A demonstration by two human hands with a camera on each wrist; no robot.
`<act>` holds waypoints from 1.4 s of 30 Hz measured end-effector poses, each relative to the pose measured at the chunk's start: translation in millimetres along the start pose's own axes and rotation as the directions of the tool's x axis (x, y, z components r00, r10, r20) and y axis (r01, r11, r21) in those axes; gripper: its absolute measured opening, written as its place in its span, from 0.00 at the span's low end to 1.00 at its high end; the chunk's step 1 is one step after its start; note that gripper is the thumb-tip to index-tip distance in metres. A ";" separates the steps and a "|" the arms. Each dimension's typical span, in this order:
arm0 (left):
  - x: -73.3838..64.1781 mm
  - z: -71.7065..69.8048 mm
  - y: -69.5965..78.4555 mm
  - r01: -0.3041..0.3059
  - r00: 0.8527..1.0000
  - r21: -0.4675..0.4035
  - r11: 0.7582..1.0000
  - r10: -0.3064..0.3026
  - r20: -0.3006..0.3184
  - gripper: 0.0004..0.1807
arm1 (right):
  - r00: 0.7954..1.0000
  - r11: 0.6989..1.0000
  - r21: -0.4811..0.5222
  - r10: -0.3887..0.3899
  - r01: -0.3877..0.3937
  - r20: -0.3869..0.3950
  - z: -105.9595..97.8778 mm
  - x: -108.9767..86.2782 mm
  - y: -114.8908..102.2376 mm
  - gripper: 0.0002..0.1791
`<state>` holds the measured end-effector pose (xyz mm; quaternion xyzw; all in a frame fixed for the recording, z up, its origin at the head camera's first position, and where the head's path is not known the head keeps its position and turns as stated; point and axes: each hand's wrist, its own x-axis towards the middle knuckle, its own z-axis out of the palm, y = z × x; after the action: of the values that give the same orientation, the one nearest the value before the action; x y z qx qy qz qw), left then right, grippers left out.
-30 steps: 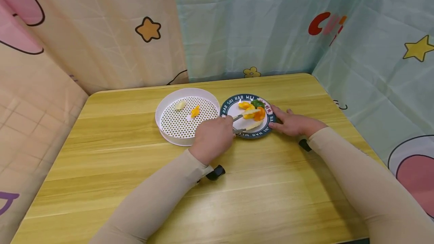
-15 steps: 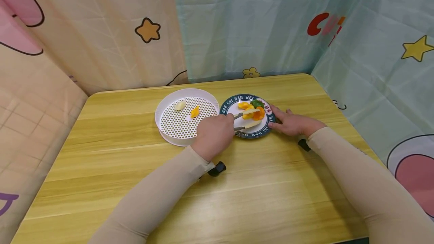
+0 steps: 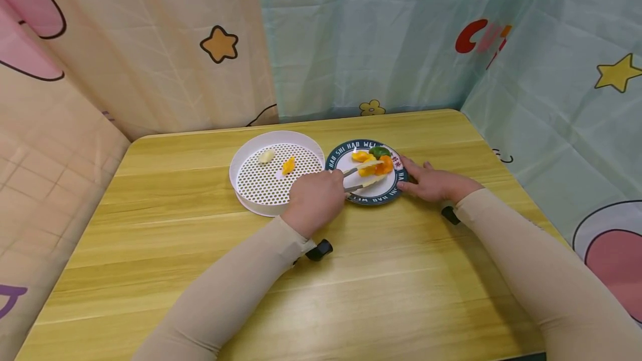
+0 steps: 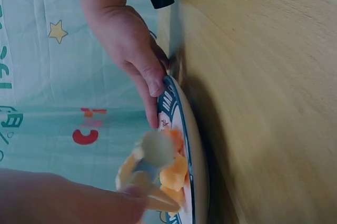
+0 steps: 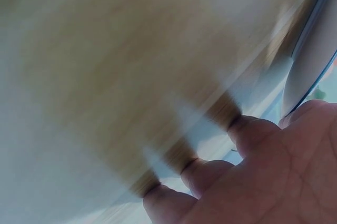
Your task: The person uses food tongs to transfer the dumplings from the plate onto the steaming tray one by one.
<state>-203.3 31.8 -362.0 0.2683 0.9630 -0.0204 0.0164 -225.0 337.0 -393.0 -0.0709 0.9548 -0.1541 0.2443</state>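
A left hand gripped tongs, fingers curled, tips parted near yellow pieces on a plate, right hand touched its rim, fingers extended, perforated tray beside, tabletop stretching wide toward the near edge.

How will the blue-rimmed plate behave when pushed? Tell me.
The blue-rimmed plate probably slides rather than tips, being wide and low. Its smooth, even rim suggests it is stiff. The orange piece on it may shift, as the plate is shallow.
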 end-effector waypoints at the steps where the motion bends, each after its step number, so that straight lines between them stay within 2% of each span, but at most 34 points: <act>1: 0.4 0.7 -0.2 0.004 1.000 -0.009 1.000 -0.004 0.002 0.20 | 1.000 1.000 0.000 0.001 -0.001 -0.001 0.3 0.2 0.4 0.53; 9: 2.8 3.9 -1.6 0.043 0.999 -0.048 0.998 -0.042 0.028 0.24 | 1.000 1.000 -0.002 0.004 -0.004 0.000 1.9 1.4 3.0 0.52; 14: -1.7 0.9 -5.6 0.075 0.997 -0.081 0.994 -0.074 0.022 0.25 | 1.000 1.000 -0.004 0.000 0.000 0.003 1.2 1.0 1.6 0.51; 20: -10.2 -3.1 -12.6 0.134 0.991 -0.214 0.968 -0.125 0.053 0.22 | 1.000 1.000 0.011 -0.001 0.001 0.003 -0.3 0.6 0.8 0.50; 23: -11.2 -1.8 -15.5 0.157 0.987 -0.238 0.959 -0.144 0.070 0.21 | 1.000 1.000 0.012 -0.002 0.002 0.006 -0.6 1.2 0.7 0.50; 31: -5.1 3.0 -16.5 0.156 0.985 -0.189 0.970 -0.138 0.105 0.22 | 1.000 1.000 0.012 -0.010 0.010 0.005 0.2 2.2 3.1 0.50; 42: 3.0 -0.6 -17.3 0.158 0.976 -0.184 0.970 -0.125 0.181 0.21 | 1.000 1.000 0.006 0.007 -0.007 0.003 2.2 1.6 2.5 0.51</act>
<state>-214.8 18.5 -361.0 0.1931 0.9721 0.0516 0.1227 -225.4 338.4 -396.4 -0.0671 0.9542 -0.1560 0.2463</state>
